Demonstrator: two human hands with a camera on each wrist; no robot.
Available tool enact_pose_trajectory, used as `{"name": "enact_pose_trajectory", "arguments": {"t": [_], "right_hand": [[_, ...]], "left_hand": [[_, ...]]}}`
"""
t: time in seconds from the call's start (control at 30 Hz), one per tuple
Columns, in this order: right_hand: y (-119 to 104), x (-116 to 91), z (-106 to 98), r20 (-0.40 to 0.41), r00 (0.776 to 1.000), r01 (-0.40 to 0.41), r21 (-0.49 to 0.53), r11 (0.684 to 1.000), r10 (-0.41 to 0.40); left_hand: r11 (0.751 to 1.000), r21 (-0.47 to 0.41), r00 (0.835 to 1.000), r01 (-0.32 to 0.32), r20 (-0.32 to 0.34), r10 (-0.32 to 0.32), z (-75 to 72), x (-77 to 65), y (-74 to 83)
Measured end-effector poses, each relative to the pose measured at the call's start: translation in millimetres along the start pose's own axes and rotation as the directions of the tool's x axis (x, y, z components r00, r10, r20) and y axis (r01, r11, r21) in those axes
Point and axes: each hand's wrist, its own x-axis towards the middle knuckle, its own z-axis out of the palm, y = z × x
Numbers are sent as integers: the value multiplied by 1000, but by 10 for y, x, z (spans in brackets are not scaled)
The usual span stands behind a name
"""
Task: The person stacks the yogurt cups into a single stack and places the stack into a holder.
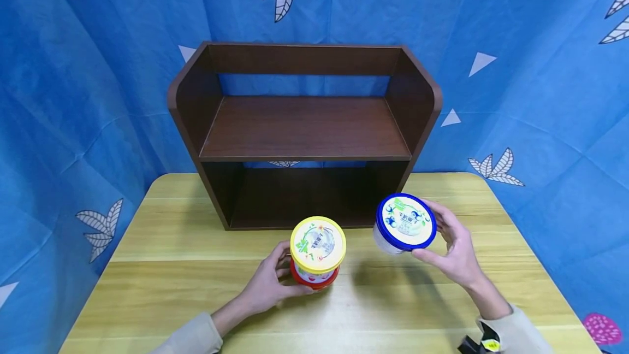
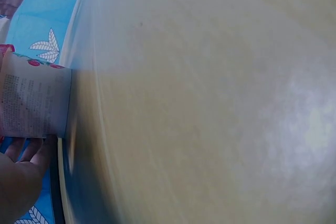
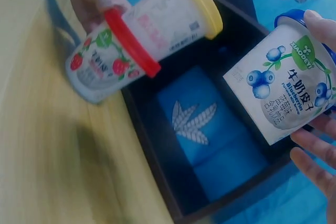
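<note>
My left hand point(image 1: 262, 285) grips the side of a strawberry tub with a red lid point(image 1: 325, 283). Stacked on that lid is a second tub with a yellow lid point(image 1: 318, 245). The strawberry tub point(image 2: 37, 100) has its base close over the table in the left wrist view, my fingers point(image 2: 39, 158) against its side. Raised over the table to the right, a blueberry tub with a blue lid point(image 1: 407, 222) is held in my right hand point(image 1: 457, 253). Its front label point(image 3: 289, 80) faces the right wrist camera, thumb at the lid and fingers along the far side.
Behind the tubs stands a dark brown two-level shelf point(image 1: 304, 127), its lower compartment opening toward me. The wooden table point(image 1: 196, 283) reaches out on both sides of it. A blue patterned cloth point(image 1: 98, 70) hangs behind and at the sides.
</note>
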Motion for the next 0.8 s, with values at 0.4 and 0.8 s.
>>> {"name": "enact_pose_trajectory", "arguments": {"t": [0.4,0.8], "right_hand": [[-150,225,217,105,994,24,11,1000,-26],[-235,399,384,124,986,104,89,991,-115]], "left_hand": [[1000,2,1000,3,-6,-3,2,6,-19],[1000,1,1000,2,-5,-2,2,2,-18]]}}
